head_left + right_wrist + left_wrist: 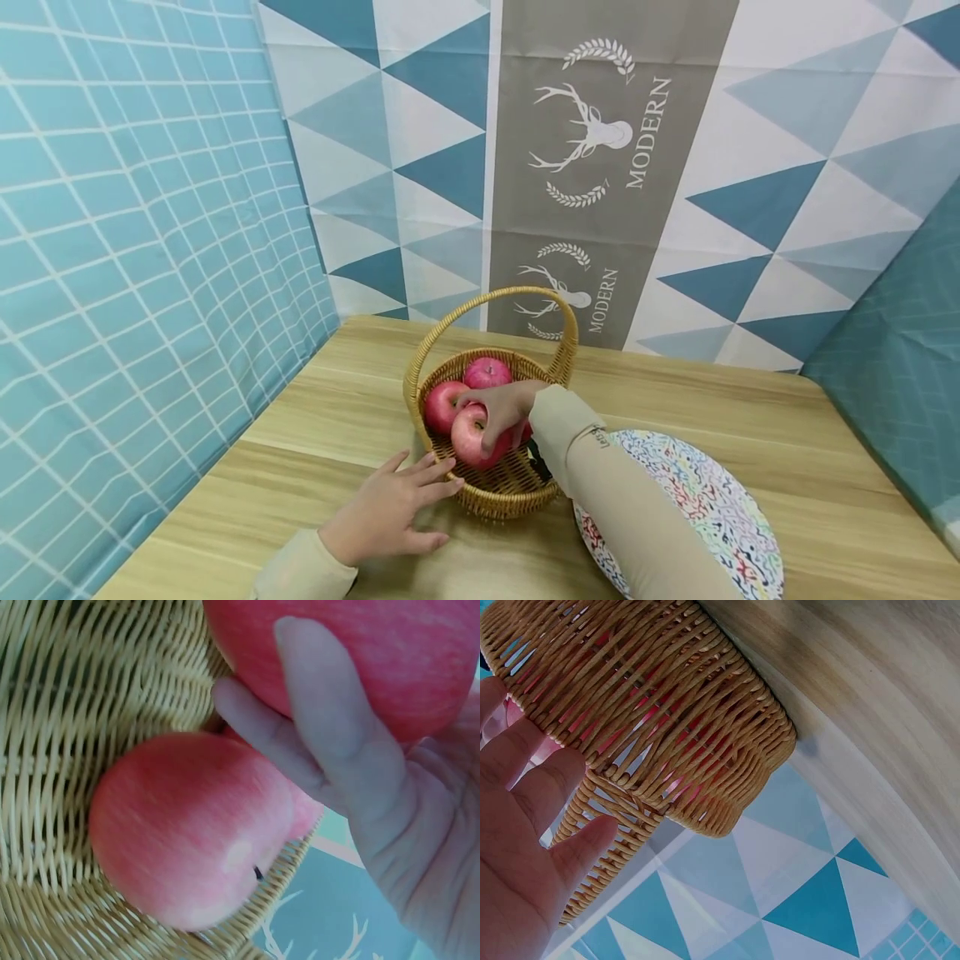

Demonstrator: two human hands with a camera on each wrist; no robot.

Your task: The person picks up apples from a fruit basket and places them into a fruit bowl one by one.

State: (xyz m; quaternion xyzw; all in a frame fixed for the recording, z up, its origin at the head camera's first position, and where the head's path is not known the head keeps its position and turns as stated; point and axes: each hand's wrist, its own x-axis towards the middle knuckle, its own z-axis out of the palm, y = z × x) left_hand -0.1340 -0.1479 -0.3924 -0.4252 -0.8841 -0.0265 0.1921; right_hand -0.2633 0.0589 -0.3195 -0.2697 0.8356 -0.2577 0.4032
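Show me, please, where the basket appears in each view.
Head: basket just below centre.
Left wrist: basket from the upper left to the middle.
Right wrist: basket along the left side and lower left.
Shared landmark: the red apples, glimpsed through the weave in the left wrist view.

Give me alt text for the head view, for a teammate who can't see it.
A right hand grips an apple inside a wicker basket holding other apples, while the left hand touches the basket's near rim. A round patterned disc lies to the right on the wooden table.
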